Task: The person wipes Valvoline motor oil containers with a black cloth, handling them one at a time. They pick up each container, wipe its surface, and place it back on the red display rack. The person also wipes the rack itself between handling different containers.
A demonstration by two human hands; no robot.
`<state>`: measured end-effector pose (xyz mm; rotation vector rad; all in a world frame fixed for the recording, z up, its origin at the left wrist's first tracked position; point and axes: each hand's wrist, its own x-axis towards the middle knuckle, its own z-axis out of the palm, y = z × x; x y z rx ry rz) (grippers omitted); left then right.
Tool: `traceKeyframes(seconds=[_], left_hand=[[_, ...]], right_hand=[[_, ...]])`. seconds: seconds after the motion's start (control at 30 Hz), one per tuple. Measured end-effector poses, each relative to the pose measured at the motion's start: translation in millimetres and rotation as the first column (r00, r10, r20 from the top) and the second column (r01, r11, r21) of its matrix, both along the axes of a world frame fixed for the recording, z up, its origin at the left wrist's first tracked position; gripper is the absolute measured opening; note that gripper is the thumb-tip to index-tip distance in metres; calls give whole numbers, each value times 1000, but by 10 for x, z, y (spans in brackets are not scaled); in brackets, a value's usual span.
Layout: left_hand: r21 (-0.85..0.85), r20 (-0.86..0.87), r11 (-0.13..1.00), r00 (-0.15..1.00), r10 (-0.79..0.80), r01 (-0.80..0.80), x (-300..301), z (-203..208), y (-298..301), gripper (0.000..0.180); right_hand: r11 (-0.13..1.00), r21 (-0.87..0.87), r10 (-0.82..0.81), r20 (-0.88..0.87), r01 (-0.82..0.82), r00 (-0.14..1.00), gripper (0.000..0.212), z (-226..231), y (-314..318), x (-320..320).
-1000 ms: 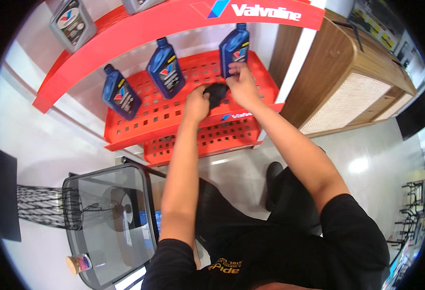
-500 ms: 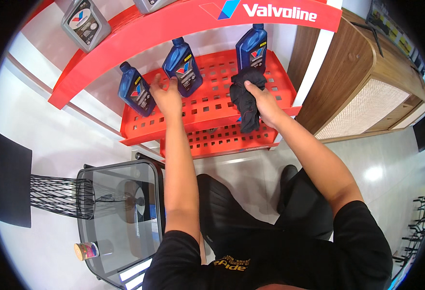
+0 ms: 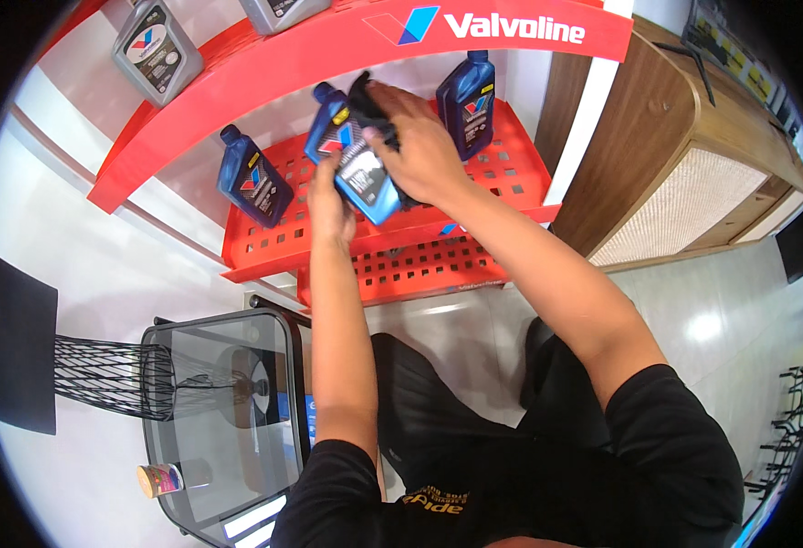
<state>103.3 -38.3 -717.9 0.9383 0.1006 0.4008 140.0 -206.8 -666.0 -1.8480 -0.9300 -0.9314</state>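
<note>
My left hand grips the lower left side of a blue motor oil bottle, which is tilted and lifted toward me above the red perforated shelf. Against the bottle's right side, my right hand presses a black cloth, mostly covered by the fingers. A second blue oil bottle stands on the shelf to the left. Another blue bottle stands at the right, just beyond my right hand.
Overhead runs the red curved upper shelf edge, with grey bottles on it. A wooden cabinet flanks the rack at right. To the left are a glass-topped table, a black wire-stemmed lamp and a small can.
My left hand has taken hold of the middle bottle and tilted it toward me. My right hand has moved left with the cloth, from the right bottle onto the middle one.
</note>
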Motion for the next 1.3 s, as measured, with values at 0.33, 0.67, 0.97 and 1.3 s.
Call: traceKeyframes(seconds=[0.33,0.67,0.97,1.3], left_hand=[[-277,157,960,988,5,39,-537,-79,-223,63],[-315,174,937,980,-98,149,-713,-117,-163,56],[-260,143,949,979,-145,178,-729,-352,-245,54],[-405,270,908,963,3,111,-705,-508,-91,53]], right_hand=[[842,-527,145,16,-115,989,66,-257,122,-888],[841,-535,104,14,-81,994,53,-239,-228,-831],[929,-166,127,-698,-332,705,62,315,290,-373],[907,6,272,-771,-421,575,83,-143,-82,-1012]])
